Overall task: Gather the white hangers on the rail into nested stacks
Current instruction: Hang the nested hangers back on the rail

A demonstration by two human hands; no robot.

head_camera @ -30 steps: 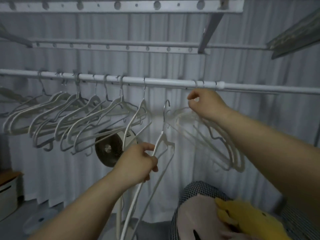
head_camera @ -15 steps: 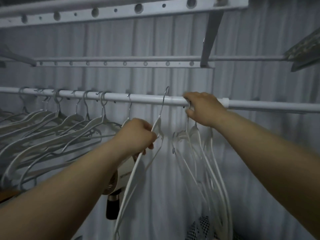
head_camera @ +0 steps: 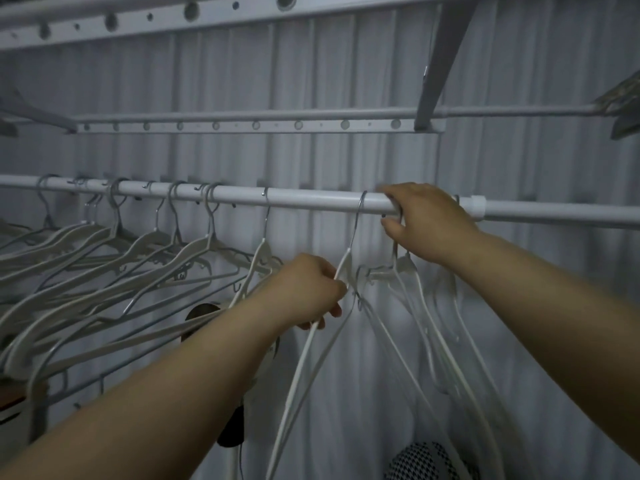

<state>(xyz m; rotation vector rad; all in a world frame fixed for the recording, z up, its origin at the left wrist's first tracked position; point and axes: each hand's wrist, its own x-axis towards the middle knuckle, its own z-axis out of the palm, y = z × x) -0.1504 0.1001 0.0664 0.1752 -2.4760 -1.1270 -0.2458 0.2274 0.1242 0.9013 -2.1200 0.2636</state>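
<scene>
A white rail [head_camera: 304,198] runs across the view. My left hand [head_camera: 308,292] grips the shoulder of a white hanger [head_camera: 301,358] whose metal hook is over the rail just left of my right hand. My right hand [head_camera: 426,223] rests at the rail, thumb under it, fingers curled round the hooks of a stack of white hangers [head_camera: 443,334] that hangs below it. Several more white hangers [head_camera: 114,271] hang spread out along the rail's left half, and one single hanger [head_camera: 259,261] hangs between them and my left hand.
A white curtain [head_camera: 346,64] hangs behind the rail. Two perforated bars [head_camera: 256,124] sit above. A dark fan [head_camera: 207,313] stands behind my left arm. A checked cloth [head_camera: 422,462] shows at the bottom right.
My left hand lifted the hanger from below the rail and its hook now sits over the rail beside the stack. My right hand rose to the rail. The camera tilted upward.
</scene>
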